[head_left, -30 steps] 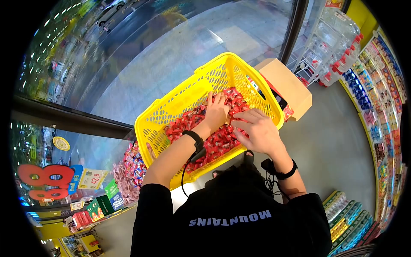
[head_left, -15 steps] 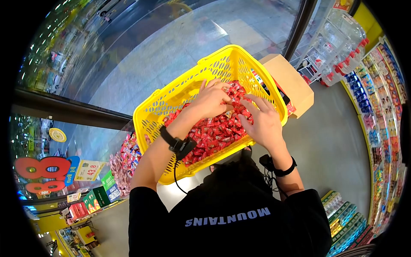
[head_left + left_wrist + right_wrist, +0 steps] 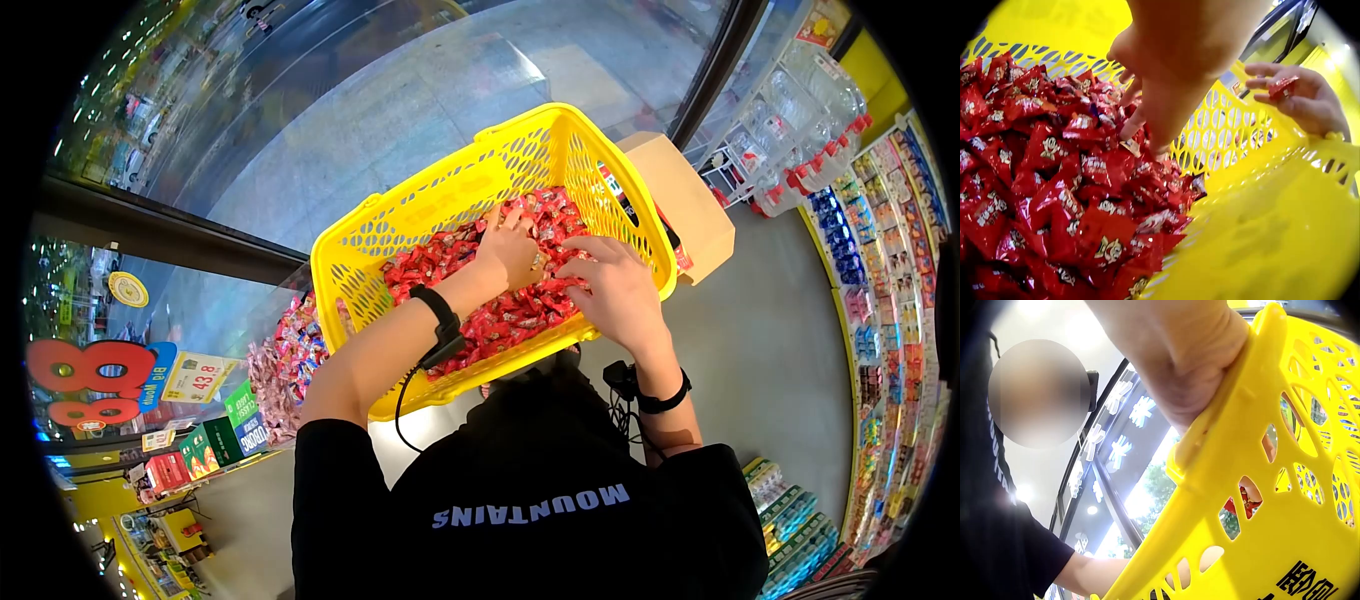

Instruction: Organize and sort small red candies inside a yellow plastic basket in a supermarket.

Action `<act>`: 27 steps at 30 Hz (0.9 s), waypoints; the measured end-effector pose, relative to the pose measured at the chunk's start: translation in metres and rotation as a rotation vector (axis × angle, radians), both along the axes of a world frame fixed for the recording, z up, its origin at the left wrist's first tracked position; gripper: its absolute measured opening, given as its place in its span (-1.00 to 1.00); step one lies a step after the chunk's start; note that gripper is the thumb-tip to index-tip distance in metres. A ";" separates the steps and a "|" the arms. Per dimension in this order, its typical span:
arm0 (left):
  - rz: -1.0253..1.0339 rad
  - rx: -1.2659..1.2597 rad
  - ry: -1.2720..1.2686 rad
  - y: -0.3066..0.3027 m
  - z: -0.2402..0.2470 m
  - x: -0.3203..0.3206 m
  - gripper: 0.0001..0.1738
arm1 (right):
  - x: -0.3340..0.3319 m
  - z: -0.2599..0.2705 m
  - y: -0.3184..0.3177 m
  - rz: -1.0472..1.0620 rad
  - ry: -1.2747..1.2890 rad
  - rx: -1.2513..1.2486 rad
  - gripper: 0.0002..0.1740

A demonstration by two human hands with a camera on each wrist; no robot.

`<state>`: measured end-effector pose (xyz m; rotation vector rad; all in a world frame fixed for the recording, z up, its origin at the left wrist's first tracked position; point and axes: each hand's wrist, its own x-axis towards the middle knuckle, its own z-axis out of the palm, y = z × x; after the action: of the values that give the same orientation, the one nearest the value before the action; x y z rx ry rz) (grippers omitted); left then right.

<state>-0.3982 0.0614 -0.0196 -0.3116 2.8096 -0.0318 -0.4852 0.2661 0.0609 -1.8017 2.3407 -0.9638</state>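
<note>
A yellow plastic basket (image 3: 445,200) holds a heap of red-wrapped candies (image 3: 510,320). My left hand (image 3: 508,255) reaches down into the middle of the heap, its fingers spread among the wrappers and the tips partly hidden. A pale-brown wrapper (image 3: 1130,147) shows by its fingertips in the left wrist view. My right hand (image 3: 615,285) is over the basket's near right side, with the wrist near the rim. In the left wrist view it holds one red candy (image 3: 1283,86) between thumb and fingers. The basket wall hides most of its fingers in the right wrist view.
A cardboard box (image 3: 685,205) stands against the basket's right end. Mixed wrapped candies (image 3: 290,345) are piled to the left, near price signs (image 3: 198,378). A window is beyond the basket. Stocked shelves (image 3: 890,330) and a rack of bottles (image 3: 790,130) line the right.
My left hand lifted off the heap half a second ago and has gone back down into it. My right hand stays near the basket's near right side, its fingers drawn a little closer together.
</note>
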 end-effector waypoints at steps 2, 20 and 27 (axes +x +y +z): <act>-0.036 -0.061 0.100 0.005 -0.036 0.003 -0.57 | 0.000 -0.002 -0.001 -0.008 0.016 -0.017 -0.78; -0.140 0.331 0.306 0.005 0.119 0.020 -0.61 | 0.005 0.005 -0.004 -0.056 0.080 -0.127 -0.67; -0.155 0.338 0.430 0.024 0.178 0.090 -0.67 | 0.028 0.028 -0.007 0.189 0.272 -0.392 -0.66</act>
<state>-0.3078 0.0852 0.1584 -0.0177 3.1791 0.5289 -0.4573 0.2588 0.0886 -2.3866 2.1756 -1.2934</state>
